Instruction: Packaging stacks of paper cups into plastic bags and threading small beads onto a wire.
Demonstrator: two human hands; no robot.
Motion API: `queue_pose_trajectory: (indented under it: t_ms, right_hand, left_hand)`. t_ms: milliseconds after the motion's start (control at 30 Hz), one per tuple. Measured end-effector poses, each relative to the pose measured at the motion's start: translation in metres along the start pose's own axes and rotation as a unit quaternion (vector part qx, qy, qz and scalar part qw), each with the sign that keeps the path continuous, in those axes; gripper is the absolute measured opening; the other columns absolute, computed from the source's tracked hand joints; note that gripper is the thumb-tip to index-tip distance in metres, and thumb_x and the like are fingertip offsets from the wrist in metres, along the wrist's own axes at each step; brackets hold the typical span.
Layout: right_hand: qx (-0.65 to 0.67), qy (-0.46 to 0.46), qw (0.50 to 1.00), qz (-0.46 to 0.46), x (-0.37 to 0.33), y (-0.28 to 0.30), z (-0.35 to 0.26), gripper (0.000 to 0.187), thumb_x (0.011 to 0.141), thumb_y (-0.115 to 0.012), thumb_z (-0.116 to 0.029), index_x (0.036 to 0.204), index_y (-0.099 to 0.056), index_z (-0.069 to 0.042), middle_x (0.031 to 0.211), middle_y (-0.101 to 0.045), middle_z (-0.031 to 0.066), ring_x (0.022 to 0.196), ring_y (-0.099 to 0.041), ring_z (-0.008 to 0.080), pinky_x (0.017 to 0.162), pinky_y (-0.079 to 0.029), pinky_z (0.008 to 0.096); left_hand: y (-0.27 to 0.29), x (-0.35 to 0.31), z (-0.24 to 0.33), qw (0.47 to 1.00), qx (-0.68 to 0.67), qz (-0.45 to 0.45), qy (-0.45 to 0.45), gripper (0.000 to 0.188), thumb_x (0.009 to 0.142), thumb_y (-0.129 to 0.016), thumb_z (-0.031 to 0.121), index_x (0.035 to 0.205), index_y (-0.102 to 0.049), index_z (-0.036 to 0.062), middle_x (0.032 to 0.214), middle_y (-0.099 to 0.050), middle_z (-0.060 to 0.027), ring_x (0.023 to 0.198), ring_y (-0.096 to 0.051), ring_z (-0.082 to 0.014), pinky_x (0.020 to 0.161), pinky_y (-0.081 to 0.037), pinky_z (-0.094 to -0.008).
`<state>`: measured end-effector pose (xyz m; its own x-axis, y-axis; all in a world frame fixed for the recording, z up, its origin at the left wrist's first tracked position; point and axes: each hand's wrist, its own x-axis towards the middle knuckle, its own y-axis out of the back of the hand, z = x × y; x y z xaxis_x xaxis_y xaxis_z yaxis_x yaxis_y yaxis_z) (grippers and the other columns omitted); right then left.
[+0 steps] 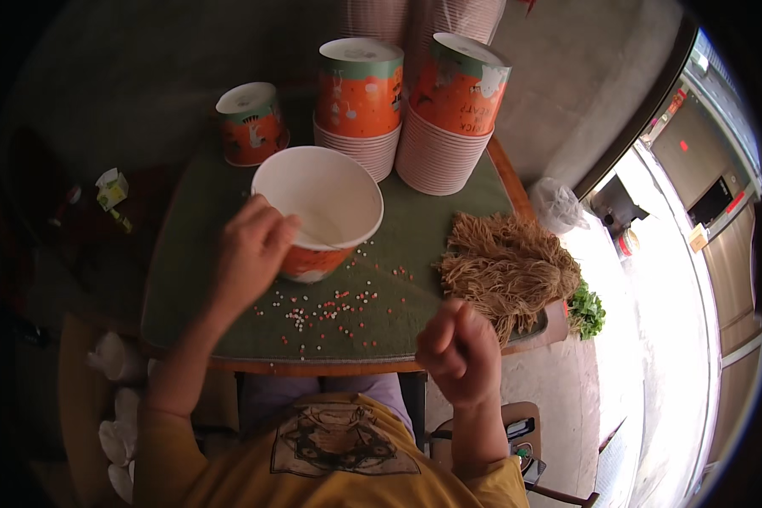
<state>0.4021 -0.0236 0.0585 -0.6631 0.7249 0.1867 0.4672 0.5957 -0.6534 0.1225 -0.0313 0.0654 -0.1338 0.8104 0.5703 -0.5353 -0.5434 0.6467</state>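
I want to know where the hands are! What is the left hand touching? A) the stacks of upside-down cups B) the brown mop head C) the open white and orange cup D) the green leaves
C: the left hand grips the rim of the open cup, standing upright on the green table among small scattered beads.

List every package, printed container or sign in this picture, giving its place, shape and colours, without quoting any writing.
Open paper cup: table centre, left hand on its rim; white inside, orange outside.
Small upturned cup: back left; orange, green band.
Two upturned cup stacks: back centre; orange, green, pink ribbed rims.
Small carton: far left; white, yellow-green.
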Motion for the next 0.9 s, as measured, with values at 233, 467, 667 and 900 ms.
queue_pose_trajectory:
  t_ms: [233, 467, 667, 900]
  right_hand:
    - [0.350, -0.036, 0.936, 0.008, 0.062, 0.009, 0.009, 0.035, 0.101, -0.040, -0.031, 0.088, -0.063, -0.008, 0.051, -0.028, -0.0047, 0.043, -0.023, 0.0052, 0.038, -0.020, 0.0202]
    - [0.429, -0.040, 0.902, 0.015, 0.094, 0.007, 0.036, 0.030, 0.100, -0.043, -0.027, 0.087, -0.059, -0.006, 0.052, -0.029, -0.0043, 0.043, -0.022, 0.0051, 0.038, -0.019, 0.0206]
    - [0.448, -0.038, 0.893, -0.005, 0.099, 0.000, 0.051, 0.030, 0.100, -0.041, -0.028, 0.087, -0.059, -0.007, 0.052, -0.029, -0.0039, 0.043, -0.022, 0.0058, 0.038, -0.019, 0.0209]
    - [0.384, -0.004, 0.923, 0.007, 0.088, 0.005, 0.054, 0.031, 0.101, -0.040, -0.027, 0.087, -0.058, -0.006, 0.050, -0.027, -0.0040, 0.043, -0.023, 0.0062, 0.039, -0.020, 0.0221]
  left_hand:
    - [0.039, 0.019, -0.062, 0.988, -0.081, -0.118, -0.055, 0.020, 0.090, -0.057, 0.008, 0.074, -0.052, -0.0030, 0.067, -0.044, -0.0059, 0.061, -0.049, -0.0140, 0.055, -0.039, -0.0271]
    - [0.042, 0.002, -0.062, 0.990, 0.041, 0.106, -0.086, 0.006, 0.090, -0.053, 0.002, 0.086, -0.057, -0.0001, 0.097, -0.053, -0.0084, 0.077, -0.055, -0.0144, 0.061, -0.044, -0.0244]
    - [-0.007, -0.070, 0.040, 0.976, -0.209, -0.020, 0.064, 0.027, 0.086, -0.065, 0.013, 0.106, -0.050, 0.0018, 0.097, -0.056, -0.0081, 0.069, -0.056, -0.0110, 0.055, -0.043, -0.0243]
    - [-0.035, -0.068, 0.062, 0.912, -0.293, -0.211, 0.195, 0.027, 0.100, -0.044, 0.023, 0.088, -0.053, 0.0016, 0.063, -0.058, -0.0047, 0.059, -0.060, -0.0145, 0.054, -0.046, -0.0268]
